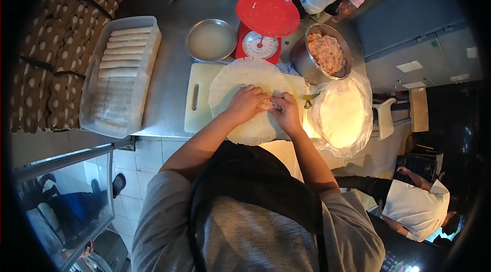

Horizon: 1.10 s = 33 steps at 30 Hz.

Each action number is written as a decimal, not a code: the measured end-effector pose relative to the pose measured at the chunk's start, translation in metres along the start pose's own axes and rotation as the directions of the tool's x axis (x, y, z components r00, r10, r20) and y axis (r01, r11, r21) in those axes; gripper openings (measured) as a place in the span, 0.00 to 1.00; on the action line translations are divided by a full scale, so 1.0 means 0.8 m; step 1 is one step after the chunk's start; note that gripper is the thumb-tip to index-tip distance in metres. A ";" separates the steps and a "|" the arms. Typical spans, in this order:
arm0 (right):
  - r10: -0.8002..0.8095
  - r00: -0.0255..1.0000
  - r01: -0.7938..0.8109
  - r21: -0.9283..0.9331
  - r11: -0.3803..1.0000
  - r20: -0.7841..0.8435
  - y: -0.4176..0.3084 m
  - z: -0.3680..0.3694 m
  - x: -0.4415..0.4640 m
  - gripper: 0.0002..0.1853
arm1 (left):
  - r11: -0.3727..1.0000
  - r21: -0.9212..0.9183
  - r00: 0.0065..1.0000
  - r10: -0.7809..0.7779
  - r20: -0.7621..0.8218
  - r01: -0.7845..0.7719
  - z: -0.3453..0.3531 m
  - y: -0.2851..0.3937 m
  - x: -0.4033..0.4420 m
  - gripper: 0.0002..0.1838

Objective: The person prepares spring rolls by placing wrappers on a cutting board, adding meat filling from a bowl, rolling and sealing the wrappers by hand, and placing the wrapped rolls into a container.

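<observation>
A large, thin round wrapper (230, 82) lies on the cream cutting board (192, 118) in front of me. Near its middle, a lump of pinkish meat filling (266, 103) shows between my two hands. My left hand (245, 103) bends its fingers against the filling's left end. From the other side, my right hand (285, 112) pinches the filling's right end, with its fingertips partly hidden. Right of the board, a stack of round wrappers (341, 111) sits in clear plastic. A metal pot (303, 59) heaped with meat mixture (326, 53) stands behind that stack.
To the left, a plastic container (152, 62) holds several pale rolls (120, 64), beside stacked egg trays (56, 52). Behind the board are a metal bowl of cloudy liquid (210, 40) and a red scale (268, 13). Another person (417, 205) is at the lower right.
</observation>
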State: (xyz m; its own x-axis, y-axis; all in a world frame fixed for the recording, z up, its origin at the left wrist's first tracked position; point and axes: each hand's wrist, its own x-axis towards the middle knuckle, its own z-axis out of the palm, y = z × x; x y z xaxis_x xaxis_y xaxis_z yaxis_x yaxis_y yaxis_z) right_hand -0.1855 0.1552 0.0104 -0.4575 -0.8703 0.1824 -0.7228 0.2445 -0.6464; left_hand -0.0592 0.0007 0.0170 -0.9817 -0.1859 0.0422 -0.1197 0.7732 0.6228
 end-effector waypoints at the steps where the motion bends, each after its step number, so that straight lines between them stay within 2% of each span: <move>1: 0.001 1.000 -0.001 0.009 1.000 -0.019 0.003 0.003 -0.002 0.27 | 1.000 0.005 1.000 0.009 -0.007 -0.009 0.002 -0.003 -0.002 0.31; 3: 0.003 0.998 0.000 0.047 0.999 -0.065 -0.003 0.002 -0.003 0.24 | 0.999 0.018 0.999 0.028 -0.020 -0.028 0.004 -0.010 -0.008 0.26; 5: 0.007 0.993 0.006 0.105 0.994 -0.116 -0.019 -0.006 0.000 0.20 | 0.990 0.007 0.968 0.139 -0.210 -0.141 0.003 -0.014 -0.019 0.23; 6: -0.004 0.997 0.010 0.073 0.997 -0.079 -0.016 -0.005 0.001 0.22 | 0.981 0.009 0.934 0.188 -0.302 -0.195 0.003 -0.014 -0.024 0.21; 9: 0.013 1.000 -0.013 0.027 1.000 0.013 0.002 -0.003 -0.003 0.27 | 0.992 -0.065 0.979 0.096 -0.177 -0.109 0.002 -0.028 -0.027 0.21; 11: 0.075 0.996 -0.078 0.058 0.995 0.048 0.007 0.001 -0.007 0.29 | 0.992 -0.039 0.982 0.114 -0.150 -0.121 -0.002 -0.037 -0.030 0.22; 12: 0.025 1.000 -0.026 0.046 0.999 0.005 -0.002 -0.001 -0.005 0.28 | 0.992 -0.026 0.983 0.123 -0.134 -0.127 -0.007 -0.039 -0.034 0.22; 15: -0.093 0.990 0.092 -0.006 0.996 -0.108 -0.023 -0.010 0.000 0.24 | 0.981 -0.057 0.931 0.159 -0.330 -0.188 -0.017 -0.038 -0.053 0.24; 18: 0.095 0.993 -0.097 0.030 0.995 0.074 -0.001 -0.006 -0.009 0.28 | 0.992 -0.057 0.986 0.103 -0.132 -0.111 -0.016 -0.069 -0.058 0.27; 21: -0.003 0.997 0.001 0.020 1.000 0.081 0.000 -0.012 -0.006 0.28 | 0.981 -0.146 0.983 0.103 -0.152 -0.126 -0.032 -0.065 -0.066 0.27; 24: 0.010 1.000 -0.008 0.063 0.998 -0.020 -0.049 -0.038 0.001 0.23 | 0.978 -0.117 0.953 0.135 -0.272 -0.172 -0.043 -0.073 -0.084 0.25; 25: 0.047 0.999 -0.045 0.091 0.995 -0.020 -0.046 -0.040 0.004 0.23 | 0.984 -0.128 0.983 0.101 -0.152 -0.121 -0.043 -0.083 -0.087 0.27; 27: 0.131 0.991 -0.127 0.136 0.983 -0.022 -0.038 -0.047 0.006 0.25 | 0.989 -0.122 0.992 0.071 -0.104 -0.084 -0.042 -0.092 -0.086 0.29; 28: 0.077 0.996 -0.071 0.143 0.987 -0.038 -0.037 -0.043 0.009 0.25 | 0.990 -0.120 0.995 0.062 -0.082 -0.072 -0.042 -0.093 -0.084 0.29; 30: -0.021 0.997 0.032 0.146 0.989 -0.077 -0.034 -0.034 0.017 0.25 | 0.981 -0.195 0.991 -0.029 -0.127 0.004 -0.047 -0.084 -0.091 0.28; 31: 0.032 0.999 -0.024 0.234 0.972 -0.033 -0.051 -0.034 0.022 0.22 | 0.971 -0.236 0.988 -0.069 -0.141 0.035 -0.052 -0.076 -0.094 0.28; 33: 0.057 0.998 -0.046 0.281 0.958 -0.029 -0.085 -0.025 0.029 0.18 | 0.978 -0.205 0.973 -0.021 -0.231 -0.028 -0.059 -0.068 -0.100 0.28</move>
State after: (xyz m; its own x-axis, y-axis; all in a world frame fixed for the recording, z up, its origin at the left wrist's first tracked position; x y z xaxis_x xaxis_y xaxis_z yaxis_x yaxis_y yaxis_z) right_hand -0.1570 0.1271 0.0730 -0.5129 -0.8421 0.1670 -0.5257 0.1543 -0.8365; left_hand 0.0325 -0.0548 0.0166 -0.9182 -0.3368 0.2085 -0.0595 0.6376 0.7680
